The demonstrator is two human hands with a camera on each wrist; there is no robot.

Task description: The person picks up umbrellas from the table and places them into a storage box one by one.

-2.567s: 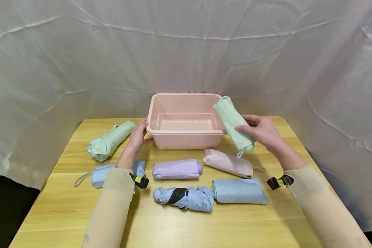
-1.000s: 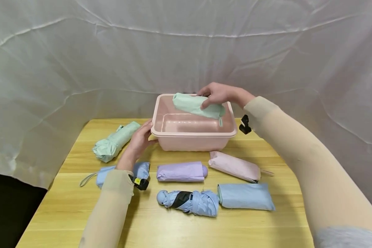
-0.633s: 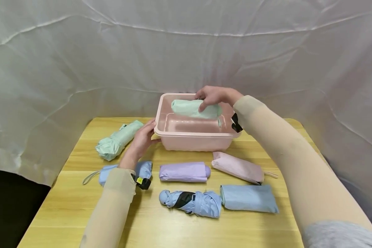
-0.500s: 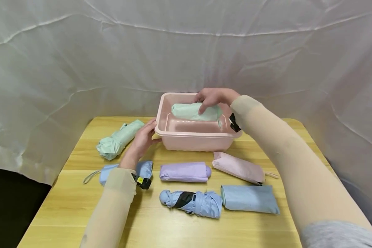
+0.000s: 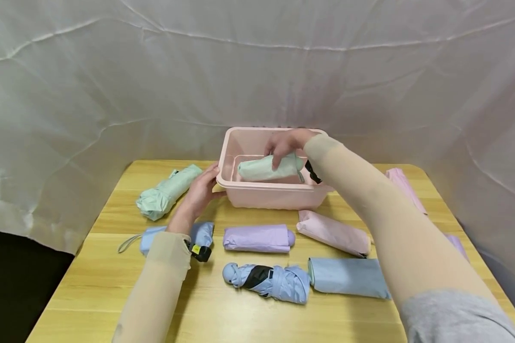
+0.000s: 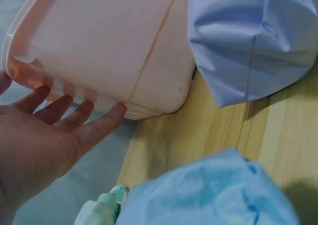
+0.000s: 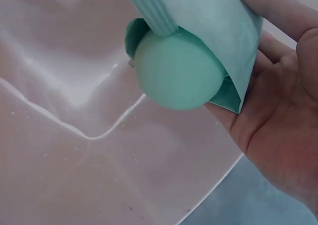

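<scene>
Mint-green folded umbrella (image 5: 268, 168) lies crosswise inside the pink tub (image 5: 279, 195), its long axis running left to right, low near the floor. The right hand (image 5: 285, 143) grips it from above; the left hand (image 5: 201, 190) rests open-fingered against the tub's left wall on the table (image 5: 111, 286).

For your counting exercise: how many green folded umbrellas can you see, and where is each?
2. One green umbrella is held by the right hand inside the pink tub; the other green umbrella lies on the table, left of the tub. None seems hidden.
</scene>
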